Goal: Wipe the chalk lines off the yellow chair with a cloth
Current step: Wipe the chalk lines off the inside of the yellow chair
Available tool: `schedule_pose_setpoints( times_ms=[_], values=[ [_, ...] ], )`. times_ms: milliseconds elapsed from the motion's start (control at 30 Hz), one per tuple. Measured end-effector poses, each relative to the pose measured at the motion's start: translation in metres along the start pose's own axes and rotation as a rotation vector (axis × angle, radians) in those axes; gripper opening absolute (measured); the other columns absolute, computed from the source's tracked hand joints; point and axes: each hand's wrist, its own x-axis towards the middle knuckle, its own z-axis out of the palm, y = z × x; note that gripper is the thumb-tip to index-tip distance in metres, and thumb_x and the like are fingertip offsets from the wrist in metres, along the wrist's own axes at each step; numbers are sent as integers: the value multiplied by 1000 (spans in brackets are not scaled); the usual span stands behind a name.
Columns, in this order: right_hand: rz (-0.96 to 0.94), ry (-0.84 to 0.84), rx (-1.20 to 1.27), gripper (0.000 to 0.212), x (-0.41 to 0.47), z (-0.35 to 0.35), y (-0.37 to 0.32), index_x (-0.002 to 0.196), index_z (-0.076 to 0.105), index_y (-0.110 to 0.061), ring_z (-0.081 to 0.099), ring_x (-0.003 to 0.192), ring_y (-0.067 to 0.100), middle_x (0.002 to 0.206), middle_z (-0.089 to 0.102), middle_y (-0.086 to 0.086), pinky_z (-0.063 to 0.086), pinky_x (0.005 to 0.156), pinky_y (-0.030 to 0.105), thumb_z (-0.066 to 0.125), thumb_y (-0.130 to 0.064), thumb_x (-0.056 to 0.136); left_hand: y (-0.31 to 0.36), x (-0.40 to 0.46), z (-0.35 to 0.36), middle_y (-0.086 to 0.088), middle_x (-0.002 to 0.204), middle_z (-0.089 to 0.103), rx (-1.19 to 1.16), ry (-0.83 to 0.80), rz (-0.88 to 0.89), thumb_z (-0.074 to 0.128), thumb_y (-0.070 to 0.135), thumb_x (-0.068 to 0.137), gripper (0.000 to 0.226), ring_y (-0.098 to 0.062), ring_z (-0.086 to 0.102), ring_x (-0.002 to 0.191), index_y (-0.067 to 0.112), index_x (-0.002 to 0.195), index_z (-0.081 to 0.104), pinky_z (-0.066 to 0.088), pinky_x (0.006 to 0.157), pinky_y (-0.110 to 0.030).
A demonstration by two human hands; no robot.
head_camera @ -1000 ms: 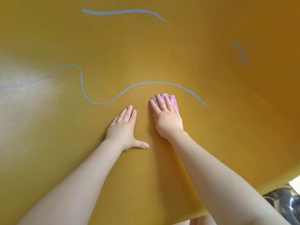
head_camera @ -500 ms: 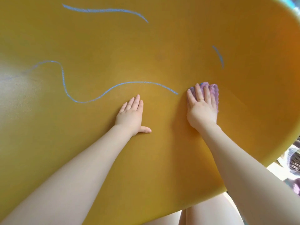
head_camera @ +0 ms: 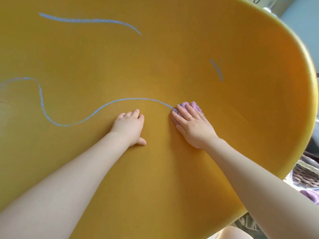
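Both forearms reach in from the near edge across the chair [head_camera: 172, 195]. The left hand [head_camera: 129, 126] lies flat on the seat, fingers straight and holding nothing, presumably to brace the chair. The right hand [head_camera: 193, 125] presses the cloth [head_camera: 194, 106] flat with extended fingers, spreading load over the pad. The cloth sits at the right end of the long line [head_camera: 120, 100], placed to sweep along it. Beyond, the short mark [head_camera: 216, 70] and the top line [head_camera: 89, 20] stand untouched. Items past the right rim are too blurred to identify.
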Motion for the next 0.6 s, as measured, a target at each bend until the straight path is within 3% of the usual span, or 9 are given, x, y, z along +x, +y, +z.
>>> schedule_pose_setpoints(
  times_ms=[100, 267, 400, 467, 600],
  values=[
    [91, 87, -87, 46, 10, -20, 36, 145, 20, -30, -1, 144, 24, 156, 9, -2, 0, 116, 36, 24, -38, 99, -3, 12, -13, -7, 154, 16, 38, 108, 57, 64, 45, 82, 91, -23, 19, 141, 15, 148, 11, 20, 113, -34],
    [207, 367, -230, 42, 15, -48, 82, 129, 51, -18, 33, 135, 34, 141, 45, 10, 19, 113, 43, 31, -31, 94, 9, 53, -45, -10, 155, -21, 210, 228, 139, 73, 50, 70, 121, -23, -6, 146, 12, 148, -12, 2, 118, -35],
    [301, 519, -277, 40, 25, -60, 94, 131, 47, -13, 29, 136, 35, 144, 40, 13, 0, 115, 35, 42, -21, 92, 13, 81, -58, -11, 152, -31, 315, 218, 94, 74, 63, 58, 139, -24, -18, 144, 7, 145, -19, -5, 117, -37],
    [309, 523, -240, 43, 31, -50, 82, 131, 47, -12, 28, 137, 36, 144, 39, 14, -1, 115, 35, 37, -26, 91, 6, 86, -56, -7, 151, -32, 298, 191, 68, 70, 70, 55, 142, -22, -19, 144, 9, 145, -21, -3, 117, -38],
    [171, 353, -138, 52, 35, -7, 33, 128, 51, -16, 35, 133, 37, 141, 45, 12, 11, 112, 39, 32, -33, 84, 2, 90, -52, -5, 151, -33, 280, 195, 84, 69, 71, 54, 142, -21, -19, 144, 11, 145, -22, -2, 118, -37]
  ],
)
